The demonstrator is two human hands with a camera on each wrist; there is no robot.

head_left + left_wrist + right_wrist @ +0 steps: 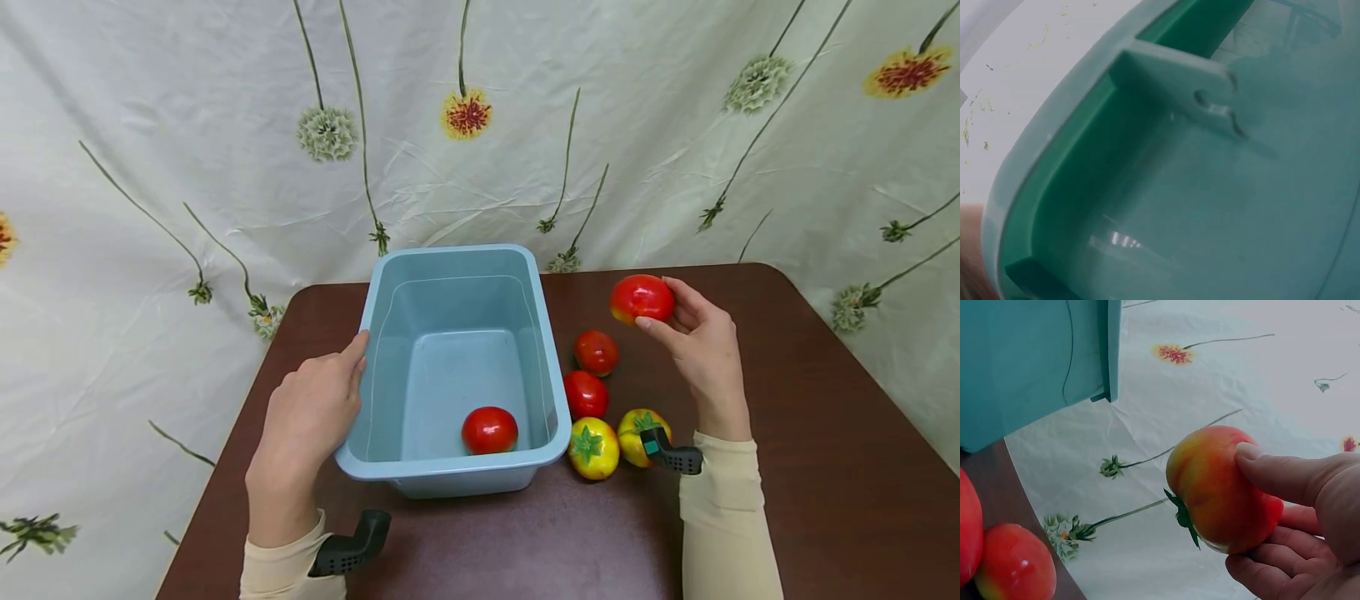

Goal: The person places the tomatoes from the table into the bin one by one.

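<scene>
My right hand (707, 350) holds a glossy red tomato (641, 297) above the table, thumb on one side and fingers on the other. In the right wrist view this tomato (1213, 487) shows yellow-orange patches and a green leafy top. A light blue plastic tub (557, 392) stands at the middle of the table. Its left rim is gripped by my left hand (313, 408), whose fingers are partly hidden by the rim. The left wrist view looks up at the tub's rim (1054, 134) and ribs from outside. Inside the tub, near its front, lies one red tomato (490, 430).
Right of the tub sit two red tomatoes, one behind (596, 352) and one nearer (585, 394). Two yellow ones with green tops, a left one (593, 448) and a right one (637, 425), lie in front. A flowered cloth (225, 125) hangs behind the brown table (825, 467).
</scene>
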